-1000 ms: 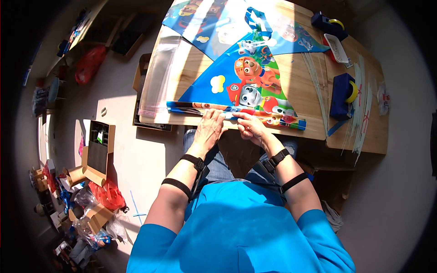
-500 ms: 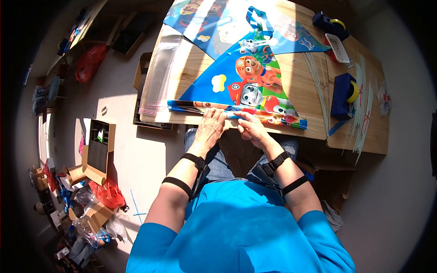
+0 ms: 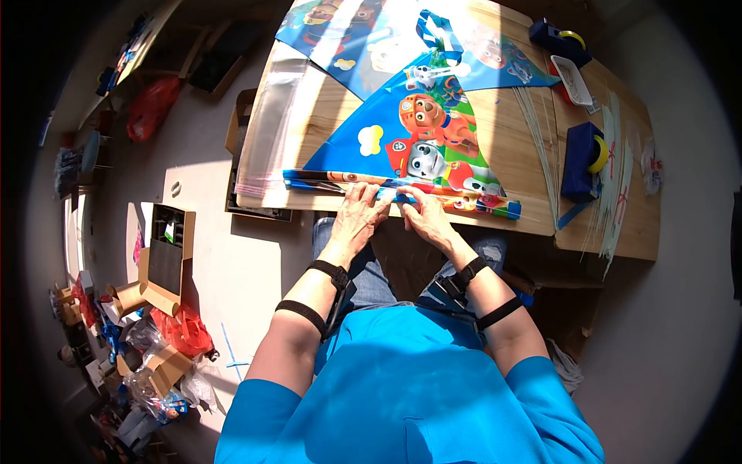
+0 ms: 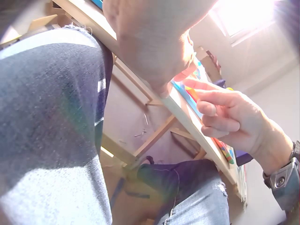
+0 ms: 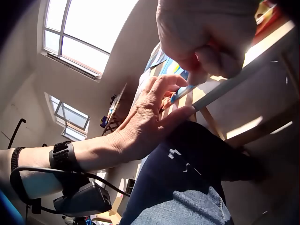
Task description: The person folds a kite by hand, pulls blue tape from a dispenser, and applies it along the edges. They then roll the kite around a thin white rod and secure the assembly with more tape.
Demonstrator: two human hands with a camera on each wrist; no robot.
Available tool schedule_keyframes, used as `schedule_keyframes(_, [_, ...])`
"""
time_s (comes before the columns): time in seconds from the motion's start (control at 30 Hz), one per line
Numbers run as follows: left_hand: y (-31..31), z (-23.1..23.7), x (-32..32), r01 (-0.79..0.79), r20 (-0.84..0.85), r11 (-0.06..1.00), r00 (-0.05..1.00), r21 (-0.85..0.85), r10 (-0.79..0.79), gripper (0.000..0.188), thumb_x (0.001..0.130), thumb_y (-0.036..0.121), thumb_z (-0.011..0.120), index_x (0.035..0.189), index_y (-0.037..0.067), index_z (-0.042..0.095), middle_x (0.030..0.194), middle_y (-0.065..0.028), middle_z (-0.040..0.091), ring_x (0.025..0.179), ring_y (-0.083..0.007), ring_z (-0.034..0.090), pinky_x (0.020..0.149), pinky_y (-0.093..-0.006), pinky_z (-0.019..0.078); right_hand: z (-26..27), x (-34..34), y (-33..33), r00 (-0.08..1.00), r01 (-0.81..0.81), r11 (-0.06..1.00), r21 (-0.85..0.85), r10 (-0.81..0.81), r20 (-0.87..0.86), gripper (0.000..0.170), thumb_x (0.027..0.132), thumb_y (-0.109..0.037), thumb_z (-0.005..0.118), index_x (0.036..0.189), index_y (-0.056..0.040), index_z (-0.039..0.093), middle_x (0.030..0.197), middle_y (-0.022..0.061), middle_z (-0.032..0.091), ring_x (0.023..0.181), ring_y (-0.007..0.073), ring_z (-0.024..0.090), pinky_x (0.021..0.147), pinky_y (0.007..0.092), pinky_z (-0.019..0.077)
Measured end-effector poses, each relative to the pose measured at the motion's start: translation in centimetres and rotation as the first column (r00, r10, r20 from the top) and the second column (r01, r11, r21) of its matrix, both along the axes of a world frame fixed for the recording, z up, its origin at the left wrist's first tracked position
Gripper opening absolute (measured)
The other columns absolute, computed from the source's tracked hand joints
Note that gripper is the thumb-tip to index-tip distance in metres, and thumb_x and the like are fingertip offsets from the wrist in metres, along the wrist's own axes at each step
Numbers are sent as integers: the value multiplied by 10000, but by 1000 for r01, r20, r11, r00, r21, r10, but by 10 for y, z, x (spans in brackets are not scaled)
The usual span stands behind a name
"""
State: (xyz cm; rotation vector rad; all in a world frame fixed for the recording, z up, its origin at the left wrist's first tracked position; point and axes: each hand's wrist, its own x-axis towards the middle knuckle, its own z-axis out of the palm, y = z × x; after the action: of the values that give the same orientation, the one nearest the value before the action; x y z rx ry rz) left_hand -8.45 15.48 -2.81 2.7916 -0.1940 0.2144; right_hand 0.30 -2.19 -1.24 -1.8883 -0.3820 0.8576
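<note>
In the head view a kite, printed with cartoon dogs, lies on the wooden table. Its near edge is gathered into a long narrow strip along the table's front edge. My left hand holds the strip near its middle, fingers bent over the top. In the right wrist view the left thumb lies low at the table edge. Close beside it, my right hand grips the strip. From the left wrist, the right hand's index finger reaches along it and the other fingers are curled.
Blue tape dispensers stand at the right with a white tray. Thin pale rods lie there too. Clear plastic sleeves are at the left. Another printed sheet lies behind the kite. Open boxes sit on the floor.
My right hand's fingers have straightened somewhat and shifted slightly along the strip. The left fingers have spread a little on it. The kite lies almost as before.
</note>
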Motion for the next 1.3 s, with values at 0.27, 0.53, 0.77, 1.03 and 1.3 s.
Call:
schedule_keyframes(0.27, [1,-4,3,-11,61,999,998,-48,14,668,711,143,769,1285,24,448,1186,-141,494,1183,-341,450,1037,-417,413,-20,-7,-8,838,-23,1000,14,11,546,359,885,-83,585,1236,-144,637,774,129,657,679,260,657,652,371,520])
schedule_keyframes(0.53, [-2,13,6,-87,-125,996,989,-20,84,781,776,240,755,1461,117,399,1158,-99,481,1139,-301,466,943,-392,496,-11,0,-4,924,-2,999,43,-14,382,338,872,-118,623,1207,-130,666,829,167,696,775,283,698,696,356,530])
schedule_keyframes(0.77, [-5,16,9,-100,-183,994,977,38,106,762,776,249,754,1445,110,416,1175,-105,473,1126,-306,464,949,-392,491,-4,-5,-9,527,-99,963,-252,266,807,397,835,-90,632,1221,-182,639,794,89,621,659,276,642,598,415,522])
schedule_keyframes(1.03, [-3,9,7,-88,-83,996,993,12,89,725,764,248,760,1405,96,458,1166,-106,483,1133,-308,466,970,-403,471,8,-3,-16,194,75,881,-467,446,873,430,816,-95,628,1245,-96,597,870,59,584,795,236,621,735,355,486])
schedule_keyframes(1.3, [-3,10,7,-98,-120,995,988,-2,97,725,763,245,760,1405,99,456,1169,-107,491,1131,-314,471,973,-404,464,9,22,11,770,213,969,-129,-85,632,176,814,-195,703,802,-19,700,802,161,624,849,334,634,742,448,502])
